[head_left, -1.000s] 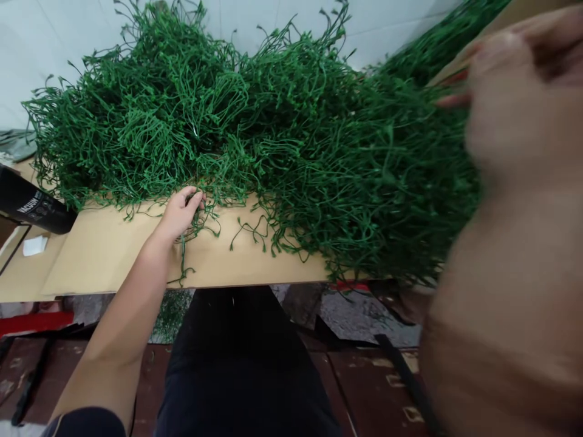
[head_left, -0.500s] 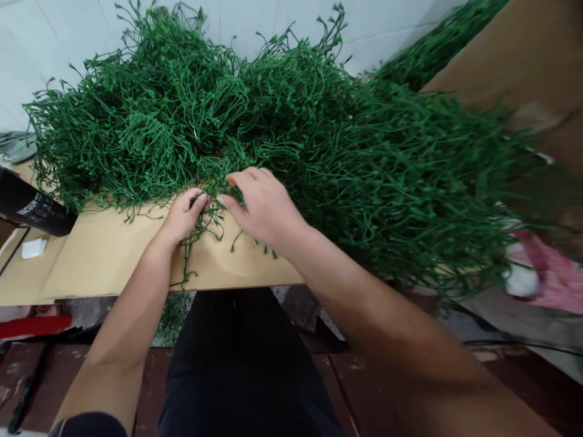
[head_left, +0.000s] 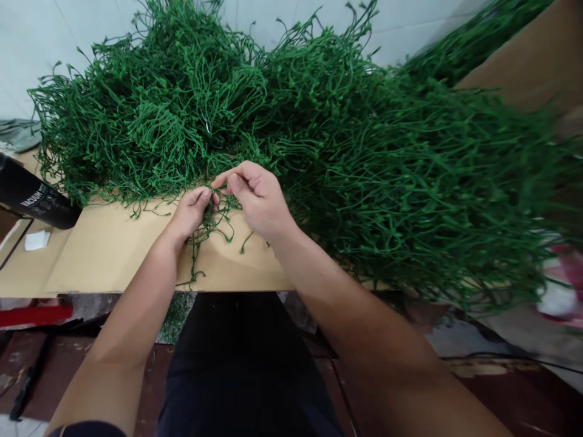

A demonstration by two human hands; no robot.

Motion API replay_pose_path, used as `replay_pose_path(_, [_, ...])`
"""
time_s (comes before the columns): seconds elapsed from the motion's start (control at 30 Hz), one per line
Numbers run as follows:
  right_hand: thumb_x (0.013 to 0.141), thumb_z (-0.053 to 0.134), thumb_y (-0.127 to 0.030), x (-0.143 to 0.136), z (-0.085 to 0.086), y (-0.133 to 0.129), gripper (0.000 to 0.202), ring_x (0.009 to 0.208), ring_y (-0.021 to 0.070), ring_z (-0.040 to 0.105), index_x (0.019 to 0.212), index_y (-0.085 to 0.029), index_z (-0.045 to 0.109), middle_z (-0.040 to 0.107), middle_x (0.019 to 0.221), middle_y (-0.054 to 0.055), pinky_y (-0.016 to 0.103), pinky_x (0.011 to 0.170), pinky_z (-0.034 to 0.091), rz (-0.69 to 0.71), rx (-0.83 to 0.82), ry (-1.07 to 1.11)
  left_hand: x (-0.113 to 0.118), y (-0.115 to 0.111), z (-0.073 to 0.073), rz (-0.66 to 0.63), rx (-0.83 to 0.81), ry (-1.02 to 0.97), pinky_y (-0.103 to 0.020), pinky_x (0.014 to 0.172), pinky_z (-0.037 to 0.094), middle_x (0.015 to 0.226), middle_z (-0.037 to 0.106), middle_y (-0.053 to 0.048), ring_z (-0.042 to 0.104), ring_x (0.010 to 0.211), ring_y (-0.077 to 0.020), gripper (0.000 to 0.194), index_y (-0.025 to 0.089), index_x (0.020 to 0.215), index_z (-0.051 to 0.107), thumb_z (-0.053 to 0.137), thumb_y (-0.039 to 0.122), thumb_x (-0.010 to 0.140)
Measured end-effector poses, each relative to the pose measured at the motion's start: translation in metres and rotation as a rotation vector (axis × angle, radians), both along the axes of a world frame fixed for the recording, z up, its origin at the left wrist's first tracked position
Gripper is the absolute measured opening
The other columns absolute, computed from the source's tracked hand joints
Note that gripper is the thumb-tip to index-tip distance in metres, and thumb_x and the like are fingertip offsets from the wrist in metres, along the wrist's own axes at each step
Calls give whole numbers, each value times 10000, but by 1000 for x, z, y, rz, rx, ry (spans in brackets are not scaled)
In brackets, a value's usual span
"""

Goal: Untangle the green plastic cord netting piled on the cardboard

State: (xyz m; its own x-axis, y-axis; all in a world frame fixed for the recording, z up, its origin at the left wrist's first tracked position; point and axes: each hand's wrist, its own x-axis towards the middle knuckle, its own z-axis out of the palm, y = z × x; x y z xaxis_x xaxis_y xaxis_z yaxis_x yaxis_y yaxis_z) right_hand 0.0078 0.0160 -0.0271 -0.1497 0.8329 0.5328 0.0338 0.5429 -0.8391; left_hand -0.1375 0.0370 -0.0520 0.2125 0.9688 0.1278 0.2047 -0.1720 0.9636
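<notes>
A big tangled pile of green plastic stems (head_left: 282, 133) lies on a brown cardboard sheet (head_left: 113, 255). At the pile's near edge my left hand (head_left: 194, 212) pinches a loose bunch of stems (head_left: 207, 233) that trails toward the cardboard's front edge. My right hand (head_left: 255, 197) is right beside it, fingertips pinched on the same bunch where it meets the pile. The two hands nearly touch.
A black cylinder with white lettering (head_left: 31, 197) lies at the left edge of the cardboard, with a small white piece (head_left: 36, 240) near it. A white tiled wall (head_left: 36, 36) stands behind the pile. More cardboard (head_left: 532, 60) rises at the right. My dark-clothed lap (head_left: 241, 364) is below.
My right hand came down from close to the camera to the pile's near edge and took hold of the stems next to my left hand. The left hand stayed in place.
</notes>
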Motion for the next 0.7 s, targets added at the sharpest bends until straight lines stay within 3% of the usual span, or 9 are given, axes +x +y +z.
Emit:
replay_pose_path(0.1, [834, 509, -440, -5, 0, 2, 300, 646, 78, 526, 682, -183, 479, 579, 709, -4, 250, 666, 478, 129, -190, 237, -3, 1, -1, 32, -33, -72, -205, 632, 386, 642, 552, 11, 488, 607, -81, 238, 130, 689, 568, 436, 257, 842])
replay_pose_path(0.23, [813, 550, -429, -1, 2, 5, 327, 711, 67, 580, 648, -175, 427, 614, 737, -8, 229, 689, 502, 117, -394, 460, -3, 0, 1, 47, -65, -83, -208, 698, 412, 679, 599, -2, 534, 667, -89, 243, 120, 696, 608, 453, 247, 834])
replay_pose_path(0.33, [822, 550, -405, 2, 2, 5, 327, 685, 58, 585, 644, -170, 410, 609, 708, -14, 212, 666, 501, 124, -472, 523, 2, -1, 3, 57, -95, -115, -201, 659, 417, 648, 594, 6, 538, 629, -82, 256, 120, 688, 602, 438, 236, 846])
replay_pose_path(0.43, [829, 548, -385, 2, 4, -1, 334, 539, 32, 515, 636, -172, 377, 530, 594, -45, 166, 541, 447, 128, -489, 547, 2, 3, 4, 94, -138, -115, -198, 582, 399, 596, 574, 15, 520, 555, -77, 285, 128, 652, 570, 412, 231, 865])
replay_pose_path(0.53, [871, 495, -308, 6, 21, -17, 312, 390, 10, 328, 630, -178, 347, 384, 494, -82, 144, 398, 297, 144, -414, 604, -7, 12, 3, 336, -151, -98, -201, 507, 348, 508, 513, 26, 444, 454, -67, 350, 140, 599, 521, 375, 270, 889])
replay_pose_path(0.6, [893, 450, -243, 16, 39, -31, 285, 386, 9, 289, 629, -179, 363, 363, 495, -77, 148, 380, 238, 107, -263, 595, -15, 16, 3, 468, -145, -97, -204, 489, 326, 473, 479, 29, 406, 423, -65, 376, 144, 594, 513, 357, 303, 897])
replay_pose_path(0.7, [885, 473, -265, 50, 66, -44, 264, 486, 33, 436, 635, -193, 429, 455, 567, -32, 189, 427, 301, -149, 68, 358, -22, 14, 2, 389, -137, -122, -200, 512, 341, 568, 555, 6, 462, 482, -69, 346, 142, 649, 557, 392, 340, 879])
